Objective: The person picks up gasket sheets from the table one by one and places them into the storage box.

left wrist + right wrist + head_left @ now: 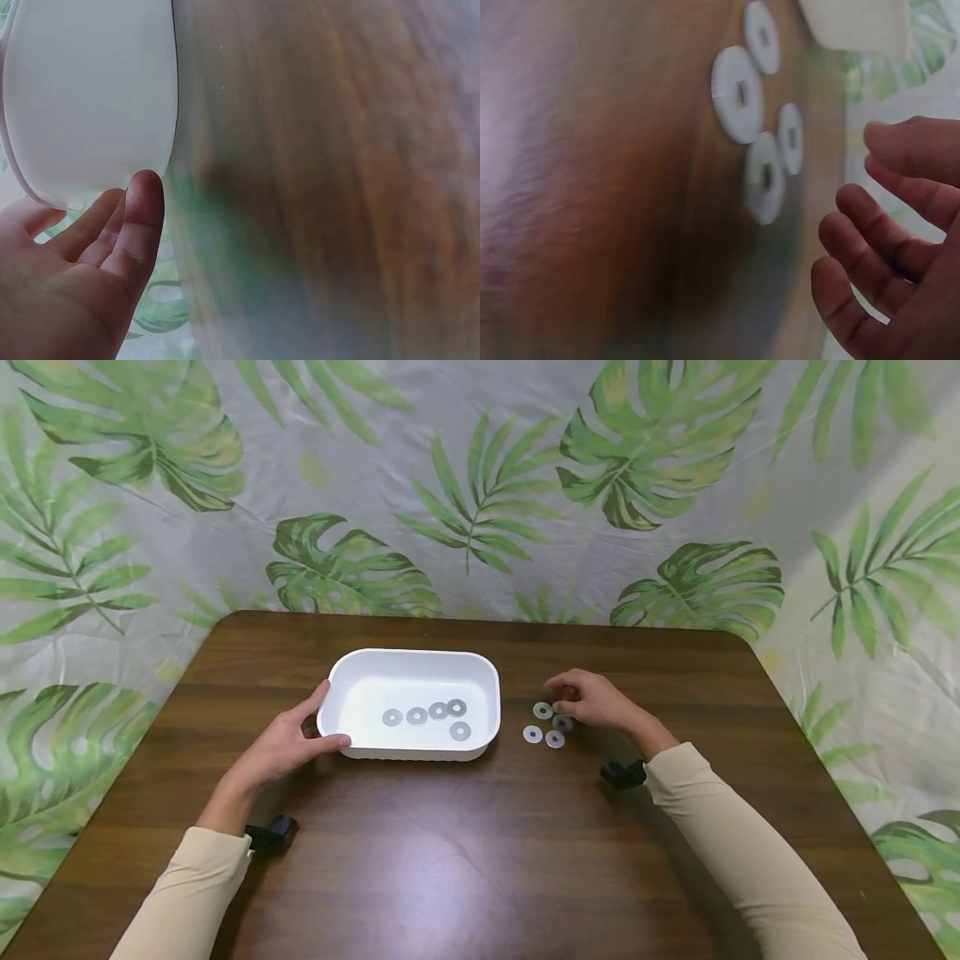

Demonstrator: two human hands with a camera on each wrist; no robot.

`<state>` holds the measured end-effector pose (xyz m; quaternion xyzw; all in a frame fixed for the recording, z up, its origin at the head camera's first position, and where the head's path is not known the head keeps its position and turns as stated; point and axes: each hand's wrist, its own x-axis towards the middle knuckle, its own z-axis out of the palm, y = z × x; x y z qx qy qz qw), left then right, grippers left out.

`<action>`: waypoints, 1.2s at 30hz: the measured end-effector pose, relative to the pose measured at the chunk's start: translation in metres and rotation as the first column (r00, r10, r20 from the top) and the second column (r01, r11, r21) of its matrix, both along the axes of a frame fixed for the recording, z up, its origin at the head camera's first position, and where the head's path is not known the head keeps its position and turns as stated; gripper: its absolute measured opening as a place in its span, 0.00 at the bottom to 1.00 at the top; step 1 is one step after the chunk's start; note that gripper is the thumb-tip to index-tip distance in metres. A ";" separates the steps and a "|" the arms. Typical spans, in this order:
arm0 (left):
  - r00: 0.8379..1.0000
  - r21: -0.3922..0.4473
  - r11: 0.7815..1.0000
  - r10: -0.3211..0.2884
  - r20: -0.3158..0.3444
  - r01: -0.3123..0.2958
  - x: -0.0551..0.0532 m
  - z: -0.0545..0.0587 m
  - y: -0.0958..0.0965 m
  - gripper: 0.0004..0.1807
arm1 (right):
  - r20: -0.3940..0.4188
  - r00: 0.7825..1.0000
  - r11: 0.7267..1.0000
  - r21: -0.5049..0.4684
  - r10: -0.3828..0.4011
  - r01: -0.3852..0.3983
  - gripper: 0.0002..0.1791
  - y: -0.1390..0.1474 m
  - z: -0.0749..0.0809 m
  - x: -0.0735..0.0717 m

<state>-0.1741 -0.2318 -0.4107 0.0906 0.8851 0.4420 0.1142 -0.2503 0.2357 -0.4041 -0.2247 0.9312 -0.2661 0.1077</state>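
R grip (592, 697) nr washers (549, 740); apart (prob.)

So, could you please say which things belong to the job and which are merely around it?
Likely job: white tray, left hand on it; five washers inside; four loose washers, right hand near them.
Around: table; leafy cloth; black wristbands.

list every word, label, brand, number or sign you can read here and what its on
None readable: no lettering shows on the white container, the wooden table or the leaf-print backdrop.
Any fine marks on the washers or black wrist straps would be too small or blurred to read.
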 end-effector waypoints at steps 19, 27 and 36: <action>1.000 0.004 1.000 0.014 0.009 -0.014 0.001 -0.001 -0.002 0.56 | -0.030 0.996 0.988 0.138 0.079 -0.075 0.17 0.009 -0.018 0.003; 1.000 -0.011 1.000 0.006 -0.004 -0.006 -0.001 0.000 -0.001 0.56 | -0.020 0.999 0.990 0.139 0.041 -0.038 0.17 0.011 -0.020 0.001; 1.000 0.006 1.000 0.003 0.009 -0.003 -0.001 -0.001 -0.001 0.56 | -0.032 0.999 0.991 0.130 0.043 -0.039 0.12 0.016 -0.023 -0.002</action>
